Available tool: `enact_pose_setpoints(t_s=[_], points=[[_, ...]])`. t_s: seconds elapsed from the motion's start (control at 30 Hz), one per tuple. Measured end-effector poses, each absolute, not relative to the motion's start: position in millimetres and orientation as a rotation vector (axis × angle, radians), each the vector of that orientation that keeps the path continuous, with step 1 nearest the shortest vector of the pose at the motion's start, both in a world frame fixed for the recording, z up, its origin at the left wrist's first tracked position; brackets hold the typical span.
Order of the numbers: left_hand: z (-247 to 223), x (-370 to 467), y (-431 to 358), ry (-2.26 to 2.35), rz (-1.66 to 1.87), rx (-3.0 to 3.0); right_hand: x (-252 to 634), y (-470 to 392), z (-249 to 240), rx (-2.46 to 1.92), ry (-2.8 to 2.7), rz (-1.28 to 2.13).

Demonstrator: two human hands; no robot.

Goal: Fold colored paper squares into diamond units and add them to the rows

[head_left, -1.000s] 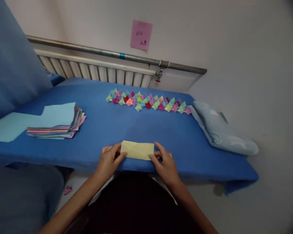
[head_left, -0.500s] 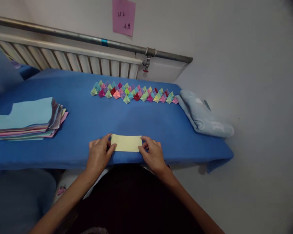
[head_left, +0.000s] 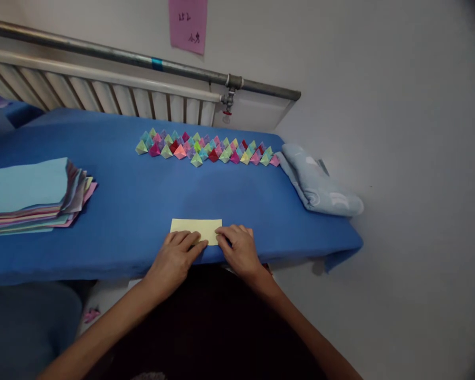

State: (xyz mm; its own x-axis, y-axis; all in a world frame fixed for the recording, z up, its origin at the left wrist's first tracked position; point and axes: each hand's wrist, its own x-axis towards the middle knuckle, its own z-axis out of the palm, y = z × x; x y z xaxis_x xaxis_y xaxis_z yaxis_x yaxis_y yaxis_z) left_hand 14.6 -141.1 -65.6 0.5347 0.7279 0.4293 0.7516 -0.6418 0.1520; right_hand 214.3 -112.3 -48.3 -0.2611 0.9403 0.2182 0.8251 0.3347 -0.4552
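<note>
A pale yellow rectangular sheet of paper (head_left: 193, 225) lies near the table's front edge, its long side running left to right. My left hand (head_left: 177, 255) rests over its lower left and middle part, thumb at the bottom edge and bent fingers pressing on top. At the right end, my right hand (head_left: 239, 248) grips the paper's edge between thumb and fingers. Part of the lower edge is hidden under the left hand.
Folded paper pieces (head_left: 214, 154) in many colours stand in rows at the back. A stack of coloured paper (head_left: 31, 184) sits on the left, a folded light-blue cloth (head_left: 320, 184) on the right. Behind the blue-covered table (head_left: 134, 195) are a radiator (head_left: 122, 97) and pipe.
My left hand has moved from the paper's left end onto its lower middle. My right hand keeps to the right end. The whole view has shifted slightly.
</note>
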Motion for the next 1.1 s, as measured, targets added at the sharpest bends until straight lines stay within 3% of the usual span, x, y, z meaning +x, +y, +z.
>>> enact_pose_setpoints(t_s=[0.33, 0.63, 0.83, 1.1], points=[[-66.1, -4.9, -162.8, -1.446, -0.719, -2.568, 218.4, -95.9, -39.0, -1.615, -2.084, 0.379], [-91.3, -12.4, -149.9, -1.290, -0.920, -2.493, 207.7, -66.6, -15.9, -1.494, -2.045, 0.642], [-102.5, -17.0, -147.0, -1.264, -0.970, -2.489, 209.8, -73.1, -10.4, -1.560, -2.151, 0.595], [-103.1, -12.7, -148.4, -1.316, -1.011, -2.469, 210.3, -61.4, -8.1, -1.440, -2.127, 0.881]])
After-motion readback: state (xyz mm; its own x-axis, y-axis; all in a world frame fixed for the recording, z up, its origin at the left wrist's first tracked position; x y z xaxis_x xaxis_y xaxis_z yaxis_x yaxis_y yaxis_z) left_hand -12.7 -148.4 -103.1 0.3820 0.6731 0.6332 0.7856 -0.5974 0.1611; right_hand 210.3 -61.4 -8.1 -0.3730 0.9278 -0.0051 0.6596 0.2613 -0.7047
